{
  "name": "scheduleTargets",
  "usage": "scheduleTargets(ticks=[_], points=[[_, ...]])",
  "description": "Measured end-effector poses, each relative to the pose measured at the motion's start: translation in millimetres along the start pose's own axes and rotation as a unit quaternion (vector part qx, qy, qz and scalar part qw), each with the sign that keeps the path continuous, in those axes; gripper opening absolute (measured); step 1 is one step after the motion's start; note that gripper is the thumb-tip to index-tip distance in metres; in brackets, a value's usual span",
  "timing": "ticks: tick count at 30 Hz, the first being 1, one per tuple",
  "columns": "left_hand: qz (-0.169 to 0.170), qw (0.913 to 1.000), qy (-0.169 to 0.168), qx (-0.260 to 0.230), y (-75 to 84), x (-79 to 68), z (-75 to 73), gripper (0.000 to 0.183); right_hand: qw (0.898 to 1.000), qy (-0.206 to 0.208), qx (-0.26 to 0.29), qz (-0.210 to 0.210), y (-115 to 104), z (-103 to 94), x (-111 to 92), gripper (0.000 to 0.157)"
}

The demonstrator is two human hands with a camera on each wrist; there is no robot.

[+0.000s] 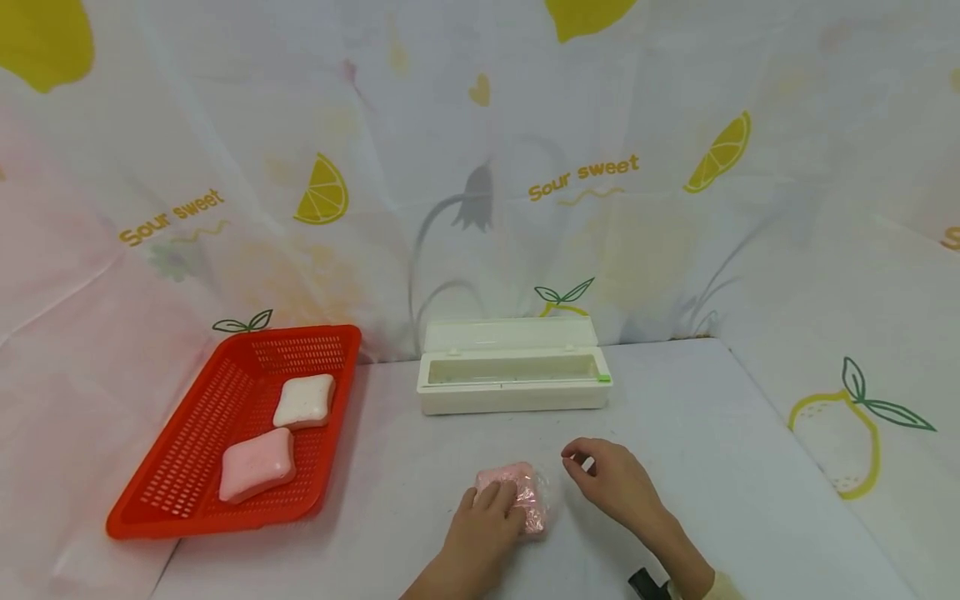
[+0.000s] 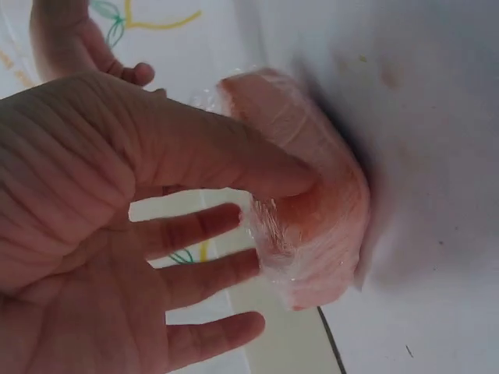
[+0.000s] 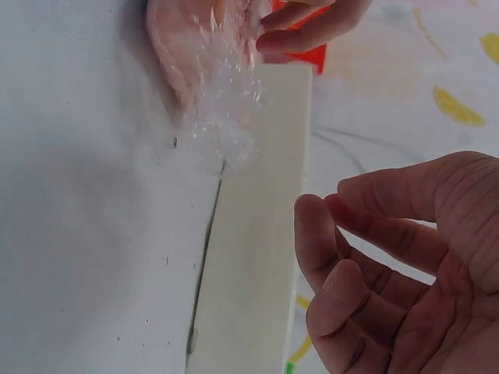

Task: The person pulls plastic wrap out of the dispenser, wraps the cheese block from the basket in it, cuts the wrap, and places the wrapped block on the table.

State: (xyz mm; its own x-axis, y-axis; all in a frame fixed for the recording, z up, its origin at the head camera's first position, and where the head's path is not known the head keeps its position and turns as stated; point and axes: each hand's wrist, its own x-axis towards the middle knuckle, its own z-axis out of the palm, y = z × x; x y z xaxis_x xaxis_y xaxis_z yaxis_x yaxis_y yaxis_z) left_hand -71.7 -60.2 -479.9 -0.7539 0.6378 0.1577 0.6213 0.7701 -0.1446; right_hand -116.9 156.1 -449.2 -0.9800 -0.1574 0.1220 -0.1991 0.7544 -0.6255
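A pink soap-like block [image 1: 531, 492] in crinkled clear film lies on the white table. My left hand [image 1: 483, 533] rests on it, the fingers nearly straight over its top. In the left wrist view the thumb [image 2: 257, 164] presses against the wrapped block [image 2: 327, 226]. Just right of the block, my right hand [image 1: 615, 483] hovers apart from it with loosely bent fingers. The right wrist view shows thumb and index tips close together and nothing visible held. Loose film [image 3: 222, 132] bunches at the block's right end.
Behind the hands stands a long white box [image 1: 517, 398], its lid raised. At left, a red plastic basket [image 1: 348, 392] holds a white pillow-shaped block [image 1: 305, 400] and a pink one [image 1: 257, 465]. A patterned cloth [image 1: 480, 167] hangs behind the table.
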Motion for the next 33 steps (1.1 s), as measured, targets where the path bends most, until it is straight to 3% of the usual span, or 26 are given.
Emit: scheduleTargets(ticks=[3, 7, 9, 12, 16, 21, 25, 28, 31, 33], points=[[-0.034, 0.9991, -0.026, -0.005, 2.5, 0.0, -0.8, 0.036, 1.0, -0.002, 0.001, 0.001, 0, 0.4, 0, 0.008], [-0.087, 0.995, 0.041, 0.026, 11.4, 5.2, 6.0, 0.042, 1.0, 0.001, 0.003, 0.002, 2, 0.2, 0, 0.008], [-0.107, 0.9903, 0.076, 0.045, 15.4, 8.1, 10.7, 0.035, 1.0, 0.0, 0.004, -0.002, 2, 0.4, 0, 0.007], [-0.113, 0.9875, 0.089, 0.064, 18.5, 9.7, 15.5, 0.022, 1.0, -0.002, 0.004, -0.005, 3, 1.0, 0, 0.008], [-0.089, 0.9893, 0.098, 0.061, 17.5, 9.4, 18.5, 0.026, 1.0, -0.002, 0.004, -0.005, 5, 1.1, -1, 0.008], [-0.022, 0.9868, 0.15, 0.057, 7.0, 9.3, 20.9, 0.022, 1.0, -0.002, 0.008, -0.006, 5, 1.0, -2, 0.008], [0.024, 0.9925, 0.115, 0.034, -3.8, 8.6, 18.2, 0.02, 1.0, -0.012, 0.013, -0.004, 5, 3.0, -2, 0.007], [0.016, 0.9963, 0.081, 0.022, -8.8, 5.9, 14.9, 0.027, 1.0, -0.016, 0.012, -0.007, 6, 4.8, -3, 0.007], [0.002, 0.9962, 0.087, 0.006, -11.7, 3.1, 14.1, 0.029, 1.0, -0.014, 0.012, -0.011, 6, 5.4, -4, 0.007], [0.011, 0.9935, 0.112, -0.012, -14.1, 3.0, 16.7, 0.027, 1.0, -0.017, 0.013, -0.013, 5, 5.8, -4, 0.006]])
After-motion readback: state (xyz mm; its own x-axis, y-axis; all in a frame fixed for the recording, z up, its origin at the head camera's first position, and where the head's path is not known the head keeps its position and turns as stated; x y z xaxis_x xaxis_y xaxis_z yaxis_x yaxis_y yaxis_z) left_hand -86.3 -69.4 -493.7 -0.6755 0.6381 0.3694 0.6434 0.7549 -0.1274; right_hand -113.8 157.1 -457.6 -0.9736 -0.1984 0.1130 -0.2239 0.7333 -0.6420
